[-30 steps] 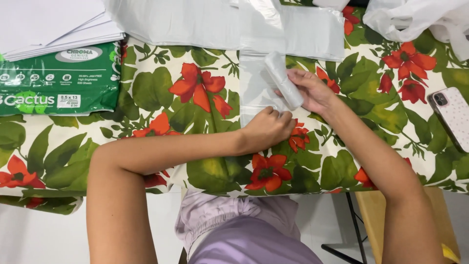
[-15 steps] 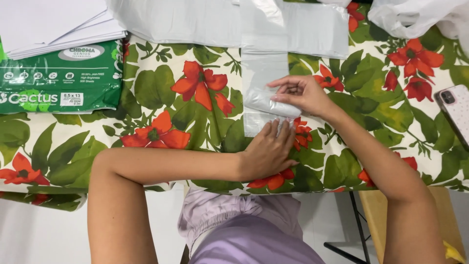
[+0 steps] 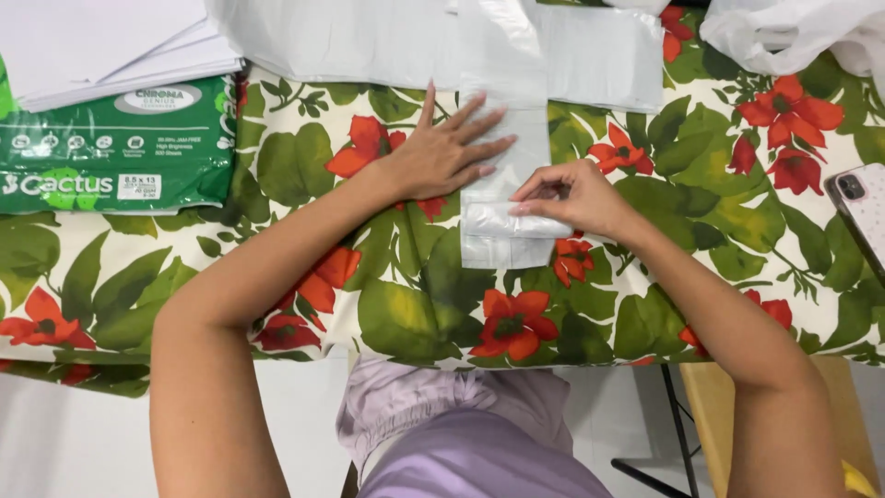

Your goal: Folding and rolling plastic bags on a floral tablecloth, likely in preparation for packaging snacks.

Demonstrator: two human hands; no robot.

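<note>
Right now my left hand [image 3: 442,157] lies flat with fingers spread, palm down, pressing the left edge of a long translucent white plastic bag [image 3: 502,235] folded into a narrow strip on the red-flower-and-green-leaf tablecloth [image 3: 304,166]. My right hand [image 3: 576,198] pinches the strip's lower fold, fingertips [image 3: 524,207] closed on the plastic (the thumb is tucked under, partly hidden). That strip runs up the middle of the table, just under a wider sheet of white plastic [image 3: 369,41]. Far left sits a green wrapped ream of paper [image 3: 111,148], loose white sheets [image 3: 101,37] stacked above it. A phone in a speckled pink case [image 3: 862,217] rests at the right edge.
</note>
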